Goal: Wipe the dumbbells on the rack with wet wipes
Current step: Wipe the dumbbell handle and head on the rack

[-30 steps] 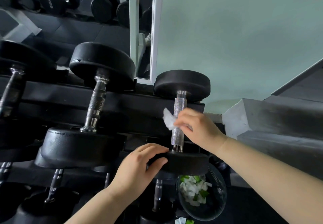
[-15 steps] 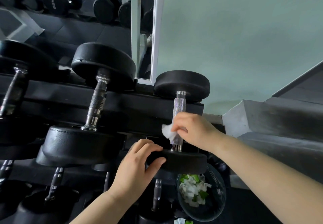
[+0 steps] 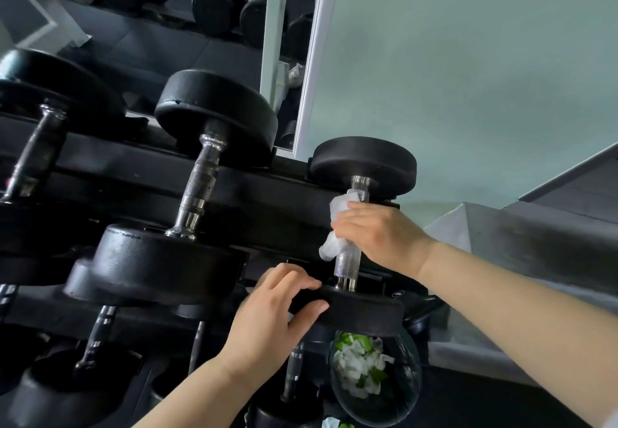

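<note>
A small black dumbbell (image 3: 364, 163) with a knurled steel handle lies at the right end of the black rack (image 3: 274, 200). My right hand (image 3: 378, 233) wraps a white wet wipe (image 3: 334, 223) around the upper part of that handle. My left hand (image 3: 277, 320) grips the rim of the dumbbell's near head (image 3: 364, 310), thumb under, fingers on top. A larger dumbbell (image 3: 200, 177) rests to the left, and another (image 3: 40, 146) sits at the far left edge.
A black-lined bin (image 3: 374, 374) holding used white wipes and green scraps stands below the small dumbbell. More dumbbells lie on the lower tier (image 3: 97, 337). A mirror (image 3: 167, 26) behind the rack reflects other weights. Grey steps (image 3: 535, 237) rise at the right.
My right hand slid the wipe down the handle toward the near head, then back up to the upper part. My left hand stayed on the near head.
</note>
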